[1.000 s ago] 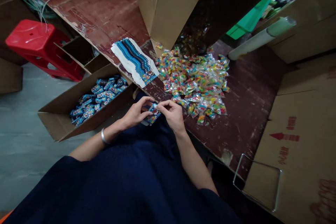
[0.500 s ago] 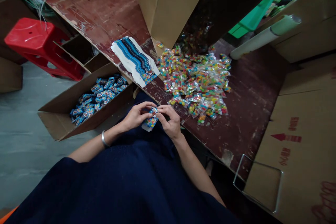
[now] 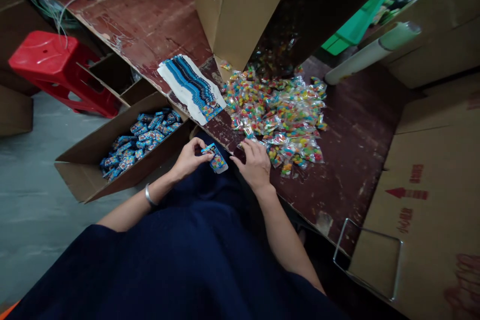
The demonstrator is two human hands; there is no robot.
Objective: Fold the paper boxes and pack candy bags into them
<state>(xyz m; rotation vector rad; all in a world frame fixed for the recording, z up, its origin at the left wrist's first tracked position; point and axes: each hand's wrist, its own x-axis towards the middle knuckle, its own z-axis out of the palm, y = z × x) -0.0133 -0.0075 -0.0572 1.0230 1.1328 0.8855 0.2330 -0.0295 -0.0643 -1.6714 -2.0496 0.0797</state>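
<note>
Between the thumb and fingers of my left hand (image 3: 190, 158) is a small blue printed candy box (image 3: 217, 160), held over my lap with a white flap at its lower end. My right hand (image 3: 255, 162) reaches over the table edge to the near side of a heap of clear candy bags (image 3: 279, 110), thumb and fingers apart. Its fingertips are at the nearest bags; no bag shows in its grasp. A fanned stack of flat blue-and-white box blanks (image 3: 191, 87) lies left of the heap.
An open carton (image 3: 80, 147) full of blue candy boxes (image 3: 140, 137) stands at left, near a red stool (image 3: 48, 67). A tall carton (image 3: 240, 10) rises behind the heap on the red-brown table (image 3: 356, 135). At right are a plastic roll (image 3: 375, 52), a metal frame (image 3: 399, 270) and a large carton (image 3: 431, 240).
My right hand has let go of the candy box and moved right to the candy bags. The box stays in my left hand and is now turned, its lower end pointing more to the right.
</note>
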